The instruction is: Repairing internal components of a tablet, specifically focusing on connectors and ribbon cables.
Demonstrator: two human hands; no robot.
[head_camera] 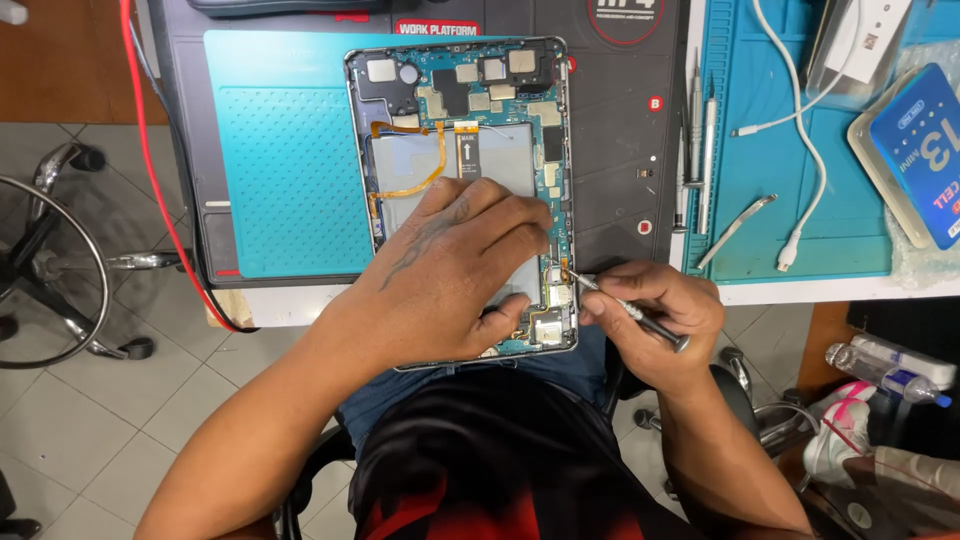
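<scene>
The opened tablet (462, 190) lay with its back cover off on the teal work mat (285, 150), its near end reaching past the edge of the table (290, 302) toward the person's lap. Its insides showed plainly: a grey battery panel in the middle, a blue-green board with small silver shields across the far end and down the right side, and thin orange ribbon cables curving over the battery. The left hand (450, 265) lay flat on the near half, fingers spread and pressing down, gripping nothing. The right hand (655, 315) was closed around a slim screwdriver (630, 310), its tip touching the board near the tablet's near right corner. What the tip met was too small to make out, and the left hand hid much of the battery and the near edge. To the right, on a second blue mat (760, 150), lay metal tools (700, 150) and a white cable (805, 140); a blue box (925, 150) was cut off by the frame.
</scene>
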